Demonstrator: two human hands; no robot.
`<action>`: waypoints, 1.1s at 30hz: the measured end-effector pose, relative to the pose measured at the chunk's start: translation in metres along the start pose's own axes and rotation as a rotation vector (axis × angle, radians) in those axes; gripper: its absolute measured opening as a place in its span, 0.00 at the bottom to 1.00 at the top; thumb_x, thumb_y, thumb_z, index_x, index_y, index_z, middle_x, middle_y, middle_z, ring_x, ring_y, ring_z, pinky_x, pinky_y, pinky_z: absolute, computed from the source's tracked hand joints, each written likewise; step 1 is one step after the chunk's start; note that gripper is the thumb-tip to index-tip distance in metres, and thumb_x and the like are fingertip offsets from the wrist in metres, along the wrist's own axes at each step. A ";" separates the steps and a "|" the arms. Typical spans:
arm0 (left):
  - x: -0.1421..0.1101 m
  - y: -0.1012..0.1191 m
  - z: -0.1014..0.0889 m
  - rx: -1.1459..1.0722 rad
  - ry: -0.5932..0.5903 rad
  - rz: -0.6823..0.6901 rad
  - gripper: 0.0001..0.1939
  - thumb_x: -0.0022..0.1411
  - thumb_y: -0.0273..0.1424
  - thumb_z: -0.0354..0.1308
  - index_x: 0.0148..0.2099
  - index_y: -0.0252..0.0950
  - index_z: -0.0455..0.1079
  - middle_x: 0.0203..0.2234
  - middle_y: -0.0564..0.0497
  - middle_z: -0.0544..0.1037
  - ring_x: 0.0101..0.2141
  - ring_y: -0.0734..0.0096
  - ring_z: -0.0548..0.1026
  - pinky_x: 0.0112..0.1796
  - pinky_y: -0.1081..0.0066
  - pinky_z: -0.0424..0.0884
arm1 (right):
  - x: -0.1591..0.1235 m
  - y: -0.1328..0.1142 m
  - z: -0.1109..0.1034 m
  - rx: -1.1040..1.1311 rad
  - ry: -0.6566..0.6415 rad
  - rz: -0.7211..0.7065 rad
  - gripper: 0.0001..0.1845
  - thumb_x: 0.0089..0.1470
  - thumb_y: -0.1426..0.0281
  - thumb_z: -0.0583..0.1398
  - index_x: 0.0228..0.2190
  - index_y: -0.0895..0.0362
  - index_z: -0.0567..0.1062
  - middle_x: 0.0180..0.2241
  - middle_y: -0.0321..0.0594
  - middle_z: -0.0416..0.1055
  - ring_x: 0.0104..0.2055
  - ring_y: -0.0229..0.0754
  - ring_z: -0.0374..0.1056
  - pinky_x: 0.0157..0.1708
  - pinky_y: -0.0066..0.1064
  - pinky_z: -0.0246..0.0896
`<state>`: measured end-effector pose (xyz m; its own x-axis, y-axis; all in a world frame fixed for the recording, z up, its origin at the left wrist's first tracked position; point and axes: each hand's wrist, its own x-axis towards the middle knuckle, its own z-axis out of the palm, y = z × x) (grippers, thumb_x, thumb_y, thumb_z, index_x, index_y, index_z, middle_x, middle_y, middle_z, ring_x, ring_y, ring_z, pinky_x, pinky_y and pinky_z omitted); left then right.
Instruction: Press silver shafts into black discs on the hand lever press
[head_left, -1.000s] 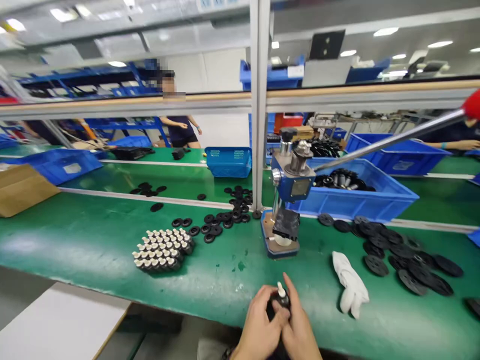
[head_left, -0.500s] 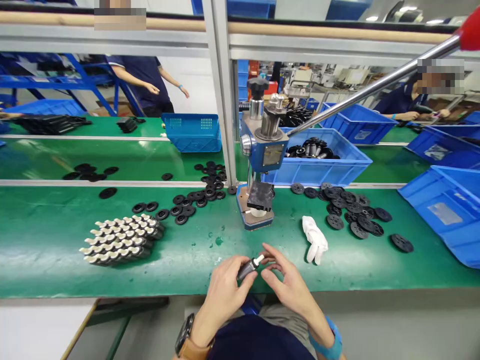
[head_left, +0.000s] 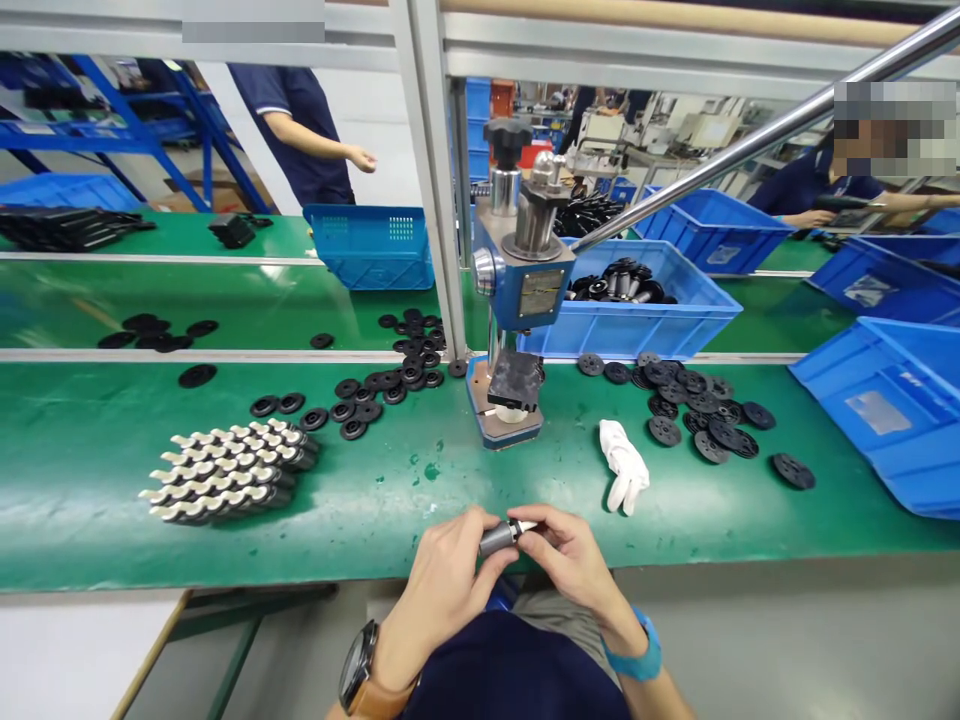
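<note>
My left hand (head_left: 454, 560) is closed around a small dark grey cylindrical part (head_left: 496, 540), near the front edge of the green table. A white tip sticks out of the part's right end. My right hand (head_left: 566, 555) pinches that tip between thumb and fingers, so some of it is hidden. Ahead of my hands stands a blue hand press (head_left: 529, 285) with a black block (head_left: 516, 380) on its base. Left of my hands, a tight group of black cylinders with white tops (head_left: 225, 475) stands in rows.
A white glove (head_left: 624, 468) lies to the right of the press. Black ribbed discs (head_left: 705, 402) are scattered behind it, and black rings (head_left: 367, 411) lie left of the press. A blue bin (head_left: 637, 325) stands behind; another blue bin (head_left: 892, 410) leans at the right. The press lever (head_left: 712, 165) slants up rightward.
My right hand has closed from loosely spread fingers onto the white tip. The cylinder has turned more level. The camera view has tilted slightly down.
</note>
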<state>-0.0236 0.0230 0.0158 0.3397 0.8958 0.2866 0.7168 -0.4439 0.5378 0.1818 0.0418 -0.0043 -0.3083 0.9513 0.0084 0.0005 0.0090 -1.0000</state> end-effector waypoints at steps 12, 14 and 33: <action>0.002 0.000 0.006 -0.006 -0.058 0.045 0.06 0.71 0.34 0.55 0.46 0.41 0.60 0.34 0.49 0.81 0.31 0.58 0.80 0.31 0.64 0.70 | 0.004 0.007 0.000 -0.152 -0.012 -0.123 0.19 0.62 0.55 0.64 0.45 0.53 0.85 0.33 0.41 0.81 0.31 0.41 0.73 0.34 0.31 0.70; 0.002 -0.003 0.007 -0.030 -0.080 0.026 0.06 0.70 0.33 0.55 0.46 0.41 0.60 0.34 0.49 0.81 0.32 0.58 0.80 0.32 0.64 0.69 | 0.005 0.002 -0.003 -0.198 -0.034 -0.151 0.18 0.64 0.56 0.63 0.46 0.54 0.85 0.34 0.42 0.81 0.33 0.42 0.75 0.36 0.32 0.71; 0.012 0.001 0.014 -0.492 0.022 -0.304 0.07 0.70 0.38 0.53 0.43 0.40 0.66 0.32 0.51 0.77 0.32 0.64 0.75 0.35 0.67 0.68 | 0.022 -0.018 -0.012 -0.348 -0.151 -0.265 0.15 0.66 0.68 0.60 0.52 0.55 0.79 0.42 0.44 0.83 0.41 0.44 0.78 0.42 0.31 0.71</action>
<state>-0.0103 0.0334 0.0093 0.1468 0.9863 0.0752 0.4113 -0.1300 0.9022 0.1864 0.0665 0.0138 -0.4759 0.8469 0.2373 0.2145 0.3734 -0.9025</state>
